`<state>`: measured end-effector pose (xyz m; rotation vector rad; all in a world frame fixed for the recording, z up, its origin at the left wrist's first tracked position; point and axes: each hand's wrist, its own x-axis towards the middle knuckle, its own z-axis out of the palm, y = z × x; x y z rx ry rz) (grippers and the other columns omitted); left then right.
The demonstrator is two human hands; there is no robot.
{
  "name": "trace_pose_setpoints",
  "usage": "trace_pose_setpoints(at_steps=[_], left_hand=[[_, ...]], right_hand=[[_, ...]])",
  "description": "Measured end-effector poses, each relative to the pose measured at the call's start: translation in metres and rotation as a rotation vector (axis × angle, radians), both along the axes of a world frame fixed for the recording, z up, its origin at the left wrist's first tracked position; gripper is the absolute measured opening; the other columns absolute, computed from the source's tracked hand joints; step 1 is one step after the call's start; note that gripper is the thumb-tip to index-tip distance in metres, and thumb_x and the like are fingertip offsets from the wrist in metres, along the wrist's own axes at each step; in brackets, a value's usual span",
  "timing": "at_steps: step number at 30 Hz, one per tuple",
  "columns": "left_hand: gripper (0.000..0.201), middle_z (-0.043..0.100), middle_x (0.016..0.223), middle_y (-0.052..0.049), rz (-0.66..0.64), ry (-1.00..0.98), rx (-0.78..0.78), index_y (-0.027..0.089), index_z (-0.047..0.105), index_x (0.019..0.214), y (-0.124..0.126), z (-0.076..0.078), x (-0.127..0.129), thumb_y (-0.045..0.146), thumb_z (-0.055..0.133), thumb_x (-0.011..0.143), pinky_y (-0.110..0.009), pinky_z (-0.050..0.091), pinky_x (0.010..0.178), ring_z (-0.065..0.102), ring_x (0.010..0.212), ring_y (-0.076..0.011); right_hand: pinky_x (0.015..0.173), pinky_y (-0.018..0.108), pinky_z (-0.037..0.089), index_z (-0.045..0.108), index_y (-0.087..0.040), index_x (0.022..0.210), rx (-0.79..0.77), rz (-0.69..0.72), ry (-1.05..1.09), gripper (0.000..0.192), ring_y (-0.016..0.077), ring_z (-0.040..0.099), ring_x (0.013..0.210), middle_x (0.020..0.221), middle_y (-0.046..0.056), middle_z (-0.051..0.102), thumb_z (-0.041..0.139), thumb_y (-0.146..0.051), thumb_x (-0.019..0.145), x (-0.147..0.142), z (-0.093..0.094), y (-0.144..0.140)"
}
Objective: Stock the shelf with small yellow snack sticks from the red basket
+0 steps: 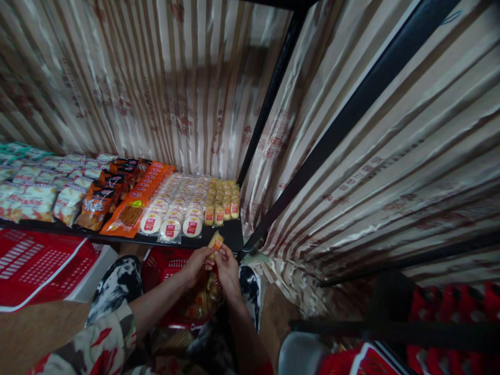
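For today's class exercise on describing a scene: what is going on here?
A person holds a small yellow snack packet between the left hand and right hand, just in front of a black shelf. The shelf carries rows of similar yellow packets, round wrapped cakes and orange snack bags. A red basket with more packets sits below the hands.

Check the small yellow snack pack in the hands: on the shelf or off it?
Off. The snack pack is pinched between the left hand and right hand, raised at the shelf front edge, over the red basket.
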<state>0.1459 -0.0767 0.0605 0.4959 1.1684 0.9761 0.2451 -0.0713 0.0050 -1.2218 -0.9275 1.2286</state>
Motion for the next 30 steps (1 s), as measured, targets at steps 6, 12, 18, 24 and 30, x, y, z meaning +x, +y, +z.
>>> trace_pose_setpoints(at_steps=[6, 12, 18, 24, 30], left_hand=[[0.019, 0.062, 0.073, -0.001, 0.026, 0.153, 0.094, 0.013, 0.057, 0.087, 0.015, -0.015, 0.009, 0.018, 0.063, 0.07, -0.018, 0.042, 0.054, 0.057, 0.061, -0.0087], [0.012, 0.062, 0.082, -0.004, 0.042, 0.351, 0.221, 0.015, 0.051, 0.089, 0.034, -0.028, 0.017, 0.017, 0.054, 0.078, -0.021, 0.047, 0.053, 0.058, 0.061, -0.0108], [0.029, 0.062, 0.107, -0.01, 0.032, 0.662, 0.436, 0.015, 0.055, 0.107, 0.041, -0.026, 0.024, 0.014, 0.05, 0.079, -0.03, 0.047, 0.086, 0.06, 0.096, -0.017], [0.037, 0.056, 0.115, -0.013, -0.034, 0.856, 0.42, 0.012, 0.054, 0.117, 0.045, -0.023, 0.032, 0.019, 0.045, 0.082, -0.032, 0.041, 0.095, 0.053, 0.107, -0.0194], [0.037, 0.058, 0.113, -0.012, -0.138, 0.922, 0.364, 0.014, 0.056, 0.118, 0.054, -0.014, 0.037, 0.025, 0.041, 0.087, -0.029, 0.039, 0.094, 0.054, 0.107, -0.019]], right_hand=[[0.083, 0.032, 0.051, 0.056, -0.017, 0.104, 0.049, -0.021, -0.069, 0.036, 0.0182, 0.066, 0.088, 0.096, 0.008, 0.069, 0.058, -0.026, 0.069, 0.002, -0.001, 0.013], [0.086, 0.033, 0.05, 0.054, -0.018, 0.105, 0.132, -0.101, -0.148, 0.033, 0.0177, 0.064, 0.091, 0.099, 0.008, 0.068, 0.054, -0.028, 0.074, 0.001, -0.001, 0.027], [0.089, 0.034, 0.047, 0.051, -0.019, 0.116, 0.174, -0.162, -0.315, 0.038, 0.0179, 0.061, 0.097, 0.109, 0.009, 0.063, 0.047, -0.026, 0.079, 0.004, 0.0, 0.039], [0.088, 0.033, 0.047, 0.051, -0.018, 0.118, 0.172, -0.21, -0.457, 0.039, 0.018, 0.06, 0.097, 0.11, 0.01, 0.062, 0.041, -0.025, 0.081, 0.008, -0.001, 0.052], [0.089, 0.033, 0.046, 0.05, -0.016, 0.119, 0.161, -0.248, -0.514, 0.042, 0.0189, 0.06, 0.099, 0.111, 0.011, 0.061, 0.039, -0.024, 0.08, 0.012, -0.008, 0.067]])
